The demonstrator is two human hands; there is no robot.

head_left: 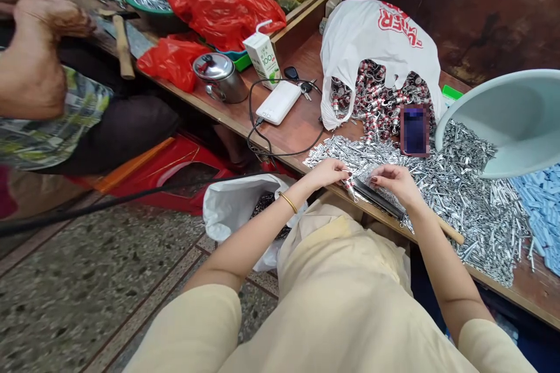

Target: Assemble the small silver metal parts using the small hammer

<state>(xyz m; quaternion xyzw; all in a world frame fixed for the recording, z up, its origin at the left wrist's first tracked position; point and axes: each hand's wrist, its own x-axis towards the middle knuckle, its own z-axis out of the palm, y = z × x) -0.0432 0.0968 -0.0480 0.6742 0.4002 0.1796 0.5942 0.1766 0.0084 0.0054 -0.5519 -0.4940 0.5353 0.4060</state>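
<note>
My left hand (329, 173) pinches a small red-and-silver metal piece (350, 186) with a hook-like end at the table's front edge. Just right of it, my right hand (394, 182) has its thumb and fingers drawn together; whatever is in them is too small to make out. Between and below the hands lies a long black bar (380, 199) along the edge, beside a wooden stick (450, 231). Behind both hands spreads a heap of small silver metal parts (464, 204). A white plastic bag (350, 29) lies open with many red-and-silver pieces (376, 99) spilling out.
A phone (415, 131) leans on the heap; a grey-blue basin (525, 122) tilts at right near light-blue pieces (542, 210). Leftward are a power bank (279, 102), keys (306, 86), drink carton (262, 55), steel cup (223, 78) and another person's arm (35, 64). A white sack (223, 201) stands below.
</note>
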